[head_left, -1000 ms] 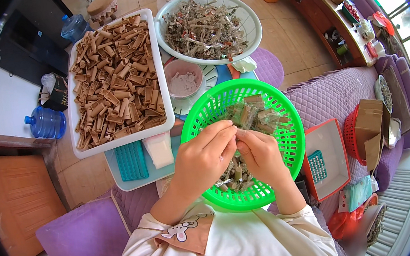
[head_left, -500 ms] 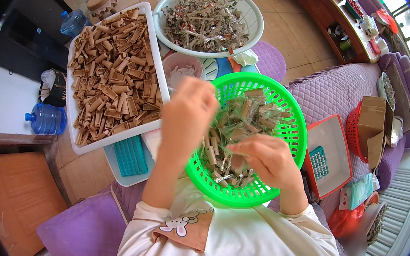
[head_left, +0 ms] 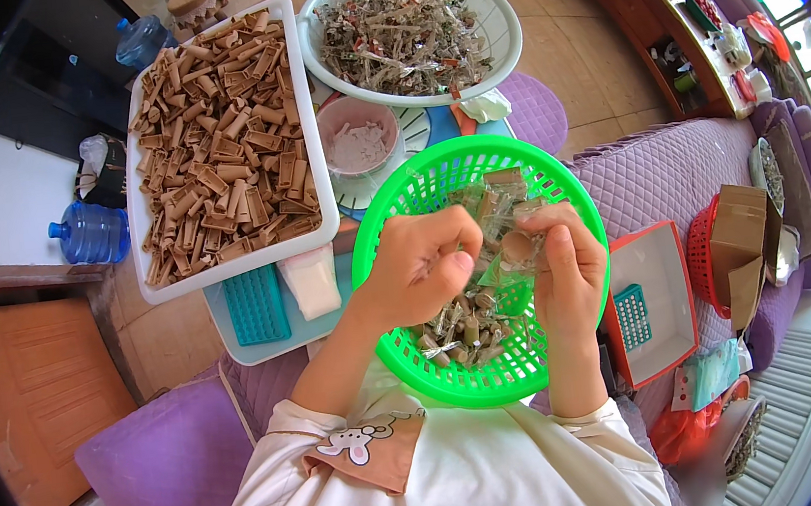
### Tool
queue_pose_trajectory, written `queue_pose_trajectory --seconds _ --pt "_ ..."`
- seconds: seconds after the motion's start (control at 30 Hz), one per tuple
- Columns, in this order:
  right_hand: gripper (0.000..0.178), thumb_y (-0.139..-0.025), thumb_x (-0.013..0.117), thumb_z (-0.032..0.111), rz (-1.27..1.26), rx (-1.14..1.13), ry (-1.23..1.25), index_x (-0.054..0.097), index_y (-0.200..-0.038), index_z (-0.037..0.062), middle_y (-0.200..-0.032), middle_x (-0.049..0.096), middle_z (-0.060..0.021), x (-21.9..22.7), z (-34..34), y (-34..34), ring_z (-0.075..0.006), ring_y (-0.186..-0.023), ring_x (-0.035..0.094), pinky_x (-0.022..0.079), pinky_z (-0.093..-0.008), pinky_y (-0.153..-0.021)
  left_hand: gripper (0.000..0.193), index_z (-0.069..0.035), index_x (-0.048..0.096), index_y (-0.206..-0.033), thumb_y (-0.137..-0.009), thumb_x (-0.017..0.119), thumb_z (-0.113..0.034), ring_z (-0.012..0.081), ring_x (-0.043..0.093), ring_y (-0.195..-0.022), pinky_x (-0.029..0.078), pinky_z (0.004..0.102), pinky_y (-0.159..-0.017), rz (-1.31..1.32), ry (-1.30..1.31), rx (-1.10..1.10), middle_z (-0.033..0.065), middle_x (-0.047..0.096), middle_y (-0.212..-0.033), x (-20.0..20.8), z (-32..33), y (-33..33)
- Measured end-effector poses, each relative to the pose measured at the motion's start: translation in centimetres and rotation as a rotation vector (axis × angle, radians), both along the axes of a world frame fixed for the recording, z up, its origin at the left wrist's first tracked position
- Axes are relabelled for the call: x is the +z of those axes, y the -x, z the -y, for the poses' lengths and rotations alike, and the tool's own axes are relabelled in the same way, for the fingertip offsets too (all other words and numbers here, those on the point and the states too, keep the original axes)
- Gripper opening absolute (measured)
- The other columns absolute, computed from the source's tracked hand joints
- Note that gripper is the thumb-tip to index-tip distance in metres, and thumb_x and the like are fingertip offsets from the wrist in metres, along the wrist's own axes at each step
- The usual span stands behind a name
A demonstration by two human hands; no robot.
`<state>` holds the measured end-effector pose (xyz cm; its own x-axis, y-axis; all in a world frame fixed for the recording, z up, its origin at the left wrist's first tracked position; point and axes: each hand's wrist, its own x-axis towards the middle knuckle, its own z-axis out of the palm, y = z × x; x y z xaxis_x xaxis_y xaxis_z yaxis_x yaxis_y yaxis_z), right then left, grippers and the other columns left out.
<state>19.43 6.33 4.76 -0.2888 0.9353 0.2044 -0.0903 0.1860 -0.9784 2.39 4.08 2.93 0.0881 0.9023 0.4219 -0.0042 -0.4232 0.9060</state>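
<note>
Both of my hands are over a bright green plastic basket [head_left: 389,358], which sits in front of my lap. My right hand [head_left: 570,270] pinches a clear plastic packet [head_left: 516,246] with a round brown piece in it, between thumb and fingers. My left hand [head_left: 427,266] is closed just left of the packet, fingers curled and thumb pressed in; whatever it may hold is hidden. Small brown pieces in clear wrappers [head_left: 471,330] lie in the bottom of the basket. More wrapped pieces [head_left: 498,194] are at its far side, partly behind my hands.
A white tray [head_left: 319,163] heaped with brown half-tube pieces stands at the left. Behind are a pale basket [head_left: 512,39] of clear-wrapped strips and a pink bowl [head_left: 325,128] with whitish pieces. A teal perforated tray [head_left: 256,308] lies left; a red-edged box [head_left: 665,324] is right.
My left hand has come down and right, uncovering the pink bowl. My right hand has risen and moved right, and a packet shows in its fingers. The basket has shifted slightly.
</note>
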Motion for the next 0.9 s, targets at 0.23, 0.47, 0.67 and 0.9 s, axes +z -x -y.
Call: queue_pose_trajectory --seconds 0.23,0.47,0.67,0.9 --pt "0.021 -0.088 0.048 0.016 0.128 -0.102 -0.127 0.06 -0.087 -0.0018 -0.079 0.049 -0.0035 0.6 0.3 0.9 -0.0099 -0.074 0.045 0.035 -0.0216 -0.065 0.048 -0.006 0.053 -0.075 -0.068 0.063 -0.053 0.012 0.04 -0.045 0.033 0.0258 -0.043 -0.204 0.105 0.079 0.0018 0.042 -0.052 1.0 -0.6 -1.2" --pt "0.019 -0.088 0.048 0.015 -0.005 -0.061 0.039 0.061 -0.09 0.0003 -0.068 0.041 0.0029 0.4 0.5 1.0 -0.0039 -0.062 0.037 0.028 -0.0185 -0.053 0.039 -0.007 0.055 -0.079 -0.067 0.07 -0.041 0.0098 0.041 -0.047 0.034 0.0234 -0.044 -0.13 0.1 0.129 0.0004 0.051 -0.059 0.4 -0.5 -1.7" --pt "0.025 -0.091 0.044 0.018 0.033 -0.023 0.104 0.056 -0.095 -0.0037 -0.091 0.058 -0.0077 -0.3 0.4 0.5 -0.0144 -0.083 0.058 0.045 -0.0246 -0.073 0.033 -0.008 0.049 -0.068 -0.072 0.07 -0.033 0.0039 0.032 -0.046 0.024 0.0185 -0.041 0.104 -0.014 0.355 -0.0034 0.045 -0.054 -1.2 0.6 -1.3" --pt "0.029 -0.091 0.045 0.023 -0.085 -0.007 0.1 0.06 -0.094 -0.0009 -0.067 0.05 0.0046 -0.1 0.2 1.6 -0.0019 -0.059 0.037 0.032 -0.0177 -0.053 0.02 -0.008 0.059 -0.077 -0.074 0.068 -0.026 0.0046 0.036 -0.045 0.026 0.0193 -0.039 0.154 0.001 0.485 -0.0018 0.048 -0.061 1.5 1.3 -0.9"
